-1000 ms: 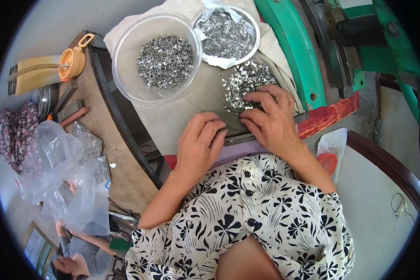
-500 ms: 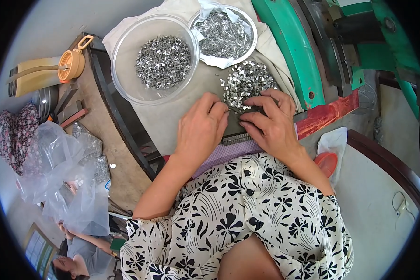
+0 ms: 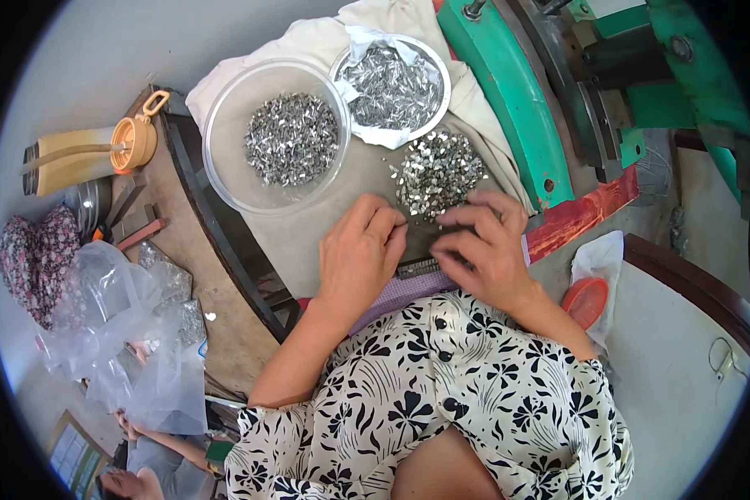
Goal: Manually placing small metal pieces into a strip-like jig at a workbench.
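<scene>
A heap of small shiny metal pieces point(image 3: 436, 177) lies on the grey work surface in front of me. At its near right edge is my right hand point(image 3: 487, 250), its bent fingers apart, with nothing visible between thumb and forefinger. My left hand point(image 3: 358, 254) rests left of it, fingers curled together in a pinch; whatever they hold is hidden. Between my hands, close to my body, runs a narrow dark ridged metal strip point(image 3: 417, 268), partly covered by both hands. Purple checked cloth point(image 3: 400, 293) lies along the near edge.
Behind stand a clear round tub point(image 3: 217, 158) of short metal pieces and a paper-lined bowl point(image 3: 447, 83) of thin metal pins. A green machine frame point(image 3: 508, 100) rises at right. Left, a side table point(image 3: 225, 308) bears plastic bags point(image 3: 167, 375) and an orange-lidded bottle point(image 3: 133, 143). Another person point(image 3: 162, 462) sits lower left.
The whole view has shifted slightly, so the table sits lower in it. My right fingers have drawn a little off the heap and spread; my left hand keeps its pinch.
</scene>
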The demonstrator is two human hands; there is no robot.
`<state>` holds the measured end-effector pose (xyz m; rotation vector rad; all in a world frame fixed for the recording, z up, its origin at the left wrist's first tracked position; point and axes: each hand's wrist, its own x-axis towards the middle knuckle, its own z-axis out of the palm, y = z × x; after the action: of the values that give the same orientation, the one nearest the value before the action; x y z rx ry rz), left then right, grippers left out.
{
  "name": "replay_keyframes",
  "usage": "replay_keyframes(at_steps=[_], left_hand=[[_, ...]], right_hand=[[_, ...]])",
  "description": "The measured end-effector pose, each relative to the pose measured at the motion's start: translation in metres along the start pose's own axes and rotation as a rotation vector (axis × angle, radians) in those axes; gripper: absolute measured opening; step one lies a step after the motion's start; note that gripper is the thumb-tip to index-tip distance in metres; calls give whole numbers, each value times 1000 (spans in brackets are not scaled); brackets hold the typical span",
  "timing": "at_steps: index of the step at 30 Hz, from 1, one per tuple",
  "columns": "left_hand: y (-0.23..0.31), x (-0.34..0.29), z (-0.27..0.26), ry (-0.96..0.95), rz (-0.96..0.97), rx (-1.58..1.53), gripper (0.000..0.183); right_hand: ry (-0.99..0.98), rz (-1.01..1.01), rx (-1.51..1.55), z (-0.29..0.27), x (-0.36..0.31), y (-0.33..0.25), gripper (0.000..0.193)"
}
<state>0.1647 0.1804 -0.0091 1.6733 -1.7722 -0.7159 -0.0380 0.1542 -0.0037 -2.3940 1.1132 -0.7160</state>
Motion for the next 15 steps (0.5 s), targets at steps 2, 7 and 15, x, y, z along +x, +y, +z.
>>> replay_keyframes(at_steps=[2,7,15], left_hand=[[-2,-4,0,5,-8,-5,13],[2,-2,1,5,-34,-6,14],[4,-2,1,-1,-45,12,13]], right_hand=[[-3,-18,46,-2,-10,-4,18],[-81,-75,14,2,-20,-3,18],[-31,-84,-79,0,18,10,18]])
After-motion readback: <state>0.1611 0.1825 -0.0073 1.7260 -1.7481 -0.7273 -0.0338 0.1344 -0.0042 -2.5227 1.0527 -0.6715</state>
